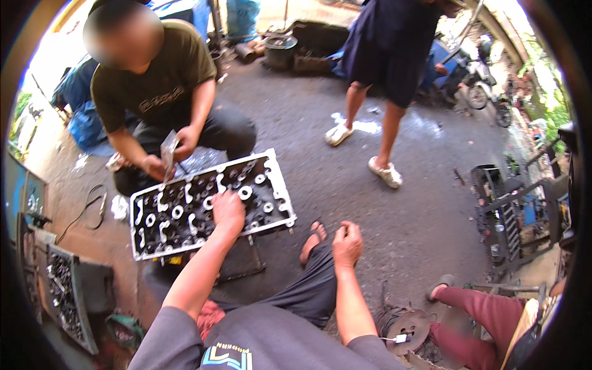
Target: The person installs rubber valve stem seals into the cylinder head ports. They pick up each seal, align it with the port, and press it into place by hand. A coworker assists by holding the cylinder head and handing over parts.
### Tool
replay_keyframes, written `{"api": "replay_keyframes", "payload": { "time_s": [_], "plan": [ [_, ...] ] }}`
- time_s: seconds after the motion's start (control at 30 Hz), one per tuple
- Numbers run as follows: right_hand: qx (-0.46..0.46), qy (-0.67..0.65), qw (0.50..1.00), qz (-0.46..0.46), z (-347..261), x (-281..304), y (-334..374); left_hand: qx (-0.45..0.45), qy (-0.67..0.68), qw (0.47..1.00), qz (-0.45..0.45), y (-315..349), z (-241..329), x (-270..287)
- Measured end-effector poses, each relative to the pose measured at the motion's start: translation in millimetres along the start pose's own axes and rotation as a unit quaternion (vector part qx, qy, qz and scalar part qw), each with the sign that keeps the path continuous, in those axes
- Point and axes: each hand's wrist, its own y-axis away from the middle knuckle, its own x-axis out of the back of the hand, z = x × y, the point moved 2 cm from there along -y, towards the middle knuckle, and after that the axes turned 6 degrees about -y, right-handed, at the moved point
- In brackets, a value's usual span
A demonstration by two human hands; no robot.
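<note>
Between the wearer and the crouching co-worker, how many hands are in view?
4: the wearer's left hand at the engine part, right hand off to its right, and the co-worker's two hands around a flat packet by the part's far edge. None fully hidden.

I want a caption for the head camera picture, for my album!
Left hand at a big metal engine part, right hand held apart, co-worker opposite.
</note>
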Motion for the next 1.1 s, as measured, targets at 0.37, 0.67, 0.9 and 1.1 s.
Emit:
{"api": "replay_keyframes", "payload": {
  "time_s": [0.37,0.67,0.9,1.1],
  "plan": [
    [-0.021,0.006,1.0,0.013,4,-1,5,0.001,0.01,0.999,0.045,5,-2,-7],
    [-0.018,0.018,1.0,0.003,-3,-4,5,0.019,-0.056,0.998,0.001,-4,4,-21],
    [-0.005,0.024,1.0,0.01,0,-2,5,0.013,-0.057,0.998,0.018,-2,2,-22],
    [0.043,0.032,0.998,0.029,4,-2,4,-0.038,0.078,0.993,0.076,16,0,29]
  ]
}}
